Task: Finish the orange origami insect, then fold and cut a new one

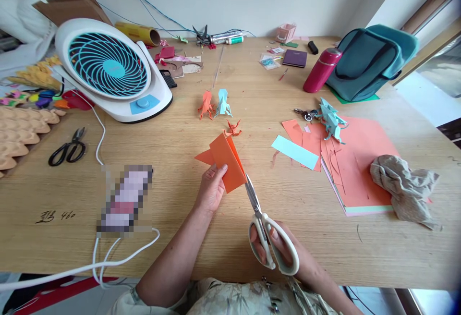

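A papercraft workspace: wooden table point(173, 147) with white-handled scissors point(257, 211), coloured sheets point(372, 137) and folded paper figures point(223, 102)

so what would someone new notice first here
Probably the folded orange paper in the left hand, front and centre, with the white-handled scissors in the right hand pointing up at its edge. Next, perhaps, the big white-and-turquoise fan at the back left, and the dark pink bottle beside the teal bag at the back right.

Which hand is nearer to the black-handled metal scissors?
Left. The left hand, holding folded orange paper, is right of those scissors; the right hand is farther right.
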`<action>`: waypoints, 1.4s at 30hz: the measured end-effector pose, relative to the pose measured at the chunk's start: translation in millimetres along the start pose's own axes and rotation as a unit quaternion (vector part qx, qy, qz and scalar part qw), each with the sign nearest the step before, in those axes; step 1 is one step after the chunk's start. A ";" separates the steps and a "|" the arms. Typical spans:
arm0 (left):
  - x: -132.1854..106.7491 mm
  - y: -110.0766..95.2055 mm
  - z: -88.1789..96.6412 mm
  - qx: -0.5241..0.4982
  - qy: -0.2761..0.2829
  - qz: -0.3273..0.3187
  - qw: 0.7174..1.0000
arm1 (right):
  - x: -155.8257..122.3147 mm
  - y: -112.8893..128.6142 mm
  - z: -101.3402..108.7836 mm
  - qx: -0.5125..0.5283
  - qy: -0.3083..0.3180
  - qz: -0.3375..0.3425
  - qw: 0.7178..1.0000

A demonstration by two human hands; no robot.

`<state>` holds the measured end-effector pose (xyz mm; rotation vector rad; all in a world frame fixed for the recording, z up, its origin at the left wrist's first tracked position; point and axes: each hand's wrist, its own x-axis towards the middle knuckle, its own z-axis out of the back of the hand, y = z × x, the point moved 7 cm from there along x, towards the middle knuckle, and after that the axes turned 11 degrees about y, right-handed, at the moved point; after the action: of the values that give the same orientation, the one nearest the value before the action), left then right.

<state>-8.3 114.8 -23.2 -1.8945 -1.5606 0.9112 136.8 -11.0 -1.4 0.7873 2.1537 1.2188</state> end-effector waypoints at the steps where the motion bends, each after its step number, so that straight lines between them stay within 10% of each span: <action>1: 0.4 -0.1 0.6 -0.001 -0.001 -0.001 1.000 | -0.1 -0.6 0.1 0.001 -0.003 -0.002 1.000; 29: -10.2 14.3 -4.6 -0.080 -0.005 0.178 0.981 | 19.0 18.7 -9.7 0.080 0.011 0.048 0.996; 42: -4.1 -7.6 3.8 0.061 0.022 0.045 0.997 | 13.3 20.1 -10.7 0.093 0.023 0.040 0.995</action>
<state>-16.4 112.2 -19.2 -1.8967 -1.3717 0.9743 124.7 0.8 18.8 0.9401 2.3174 1.0959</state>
